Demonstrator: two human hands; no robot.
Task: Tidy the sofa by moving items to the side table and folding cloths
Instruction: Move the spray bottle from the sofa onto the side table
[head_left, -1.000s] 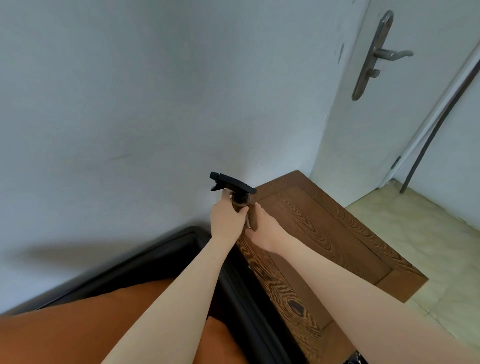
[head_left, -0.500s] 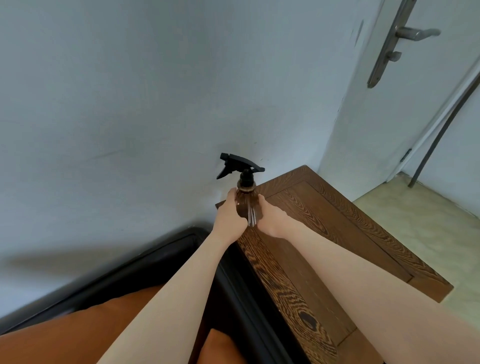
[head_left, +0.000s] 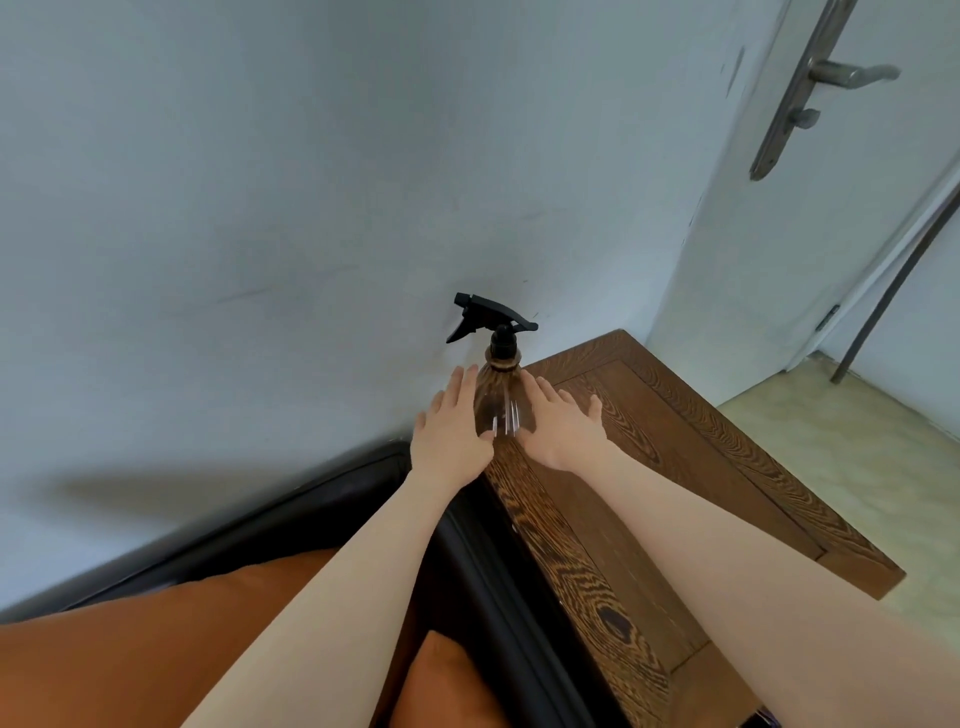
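Both hands released, fingers straight & spread. Left hand (head_left: 451, 426) sits just beside the left side of a clear brown-tinted plastic spray bottle w/ black trigger head (head_left: 500, 395); right hand (head_left: 561, 423) just beside its right side. Can't tell if the palms touch the bottle. Bottle stands upright on the far left corner of the dark wood-grain side table (head_left: 701, 457), near the pale wall (head_left: 311, 182). Black sofa arm (head_left: 498, 561) runs along the table's left edge; orange cushions (head_left: 130, 649) below. White door w/ metal lever handle (head_left: 810, 88) at upper right.
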